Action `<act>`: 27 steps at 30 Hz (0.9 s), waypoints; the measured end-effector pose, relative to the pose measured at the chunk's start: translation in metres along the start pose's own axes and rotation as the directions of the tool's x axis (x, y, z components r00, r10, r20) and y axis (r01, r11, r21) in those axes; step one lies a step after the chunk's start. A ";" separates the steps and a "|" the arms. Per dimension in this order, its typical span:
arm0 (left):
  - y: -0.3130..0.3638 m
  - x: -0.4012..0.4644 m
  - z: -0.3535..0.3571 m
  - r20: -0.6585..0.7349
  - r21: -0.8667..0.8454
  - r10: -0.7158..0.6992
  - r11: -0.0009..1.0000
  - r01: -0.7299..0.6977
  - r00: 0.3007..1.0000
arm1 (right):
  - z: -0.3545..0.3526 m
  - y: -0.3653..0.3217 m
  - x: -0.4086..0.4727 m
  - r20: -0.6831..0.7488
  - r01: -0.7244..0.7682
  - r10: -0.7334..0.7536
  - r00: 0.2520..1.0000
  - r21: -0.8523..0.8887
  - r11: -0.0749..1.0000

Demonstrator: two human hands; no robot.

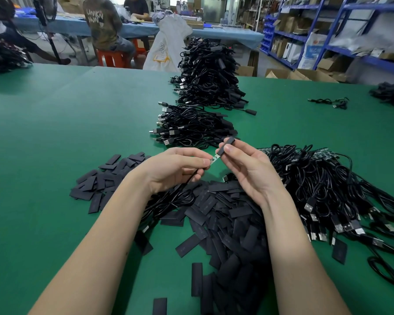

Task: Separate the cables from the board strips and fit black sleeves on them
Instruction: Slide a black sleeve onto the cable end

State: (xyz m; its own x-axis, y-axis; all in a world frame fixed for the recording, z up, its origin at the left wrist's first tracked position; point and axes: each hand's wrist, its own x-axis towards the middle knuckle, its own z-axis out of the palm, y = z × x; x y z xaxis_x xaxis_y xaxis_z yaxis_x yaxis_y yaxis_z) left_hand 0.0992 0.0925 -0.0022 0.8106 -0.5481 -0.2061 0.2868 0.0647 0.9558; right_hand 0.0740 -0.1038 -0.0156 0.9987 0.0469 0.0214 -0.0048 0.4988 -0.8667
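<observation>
Forearms cut off, sleeve [225,147] hiding board [214,158] tip

board [215,158]: small, green-white, bare between the two hands' fingertips, its tip at the sleeve's mouth
sleeve [226,145]: flat black tube, tilted up and away from the right fingers
cable [187,181]: thin, black, dropping from the left fingers
loose sleeves [228,214]: heap below both hands
</observation>
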 end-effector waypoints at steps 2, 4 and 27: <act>0.000 -0.001 0.000 -0.004 0.002 -0.006 1.000 0.006 1.000 | -0.001 -0.001 0.000 0.019 -0.033 0.033 0.999 0.009 0.999; -0.001 -0.001 0.000 -0.006 0.005 -0.015 1.000 0.015 1.000 | -0.002 -0.002 -0.001 0.036 -0.067 0.066 0.997 0.027 0.997; -0.004 0.006 0.010 -0.169 0.484 0.400 0.830 -0.278 0.901 | -0.001 0.003 0.004 -0.144 -0.039 0.053 0.988 0.097 0.995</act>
State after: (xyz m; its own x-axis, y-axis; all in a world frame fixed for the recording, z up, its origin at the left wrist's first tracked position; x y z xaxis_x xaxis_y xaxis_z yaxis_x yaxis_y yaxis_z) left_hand 0.0975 0.0808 -0.0054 0.9310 -0.3272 0.1618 -0.2347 -0.1971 0.9519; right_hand 0.0781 -0.1030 -0.0182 0.9939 -0.0520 -0.0969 -0.0492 0.5780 -0.8146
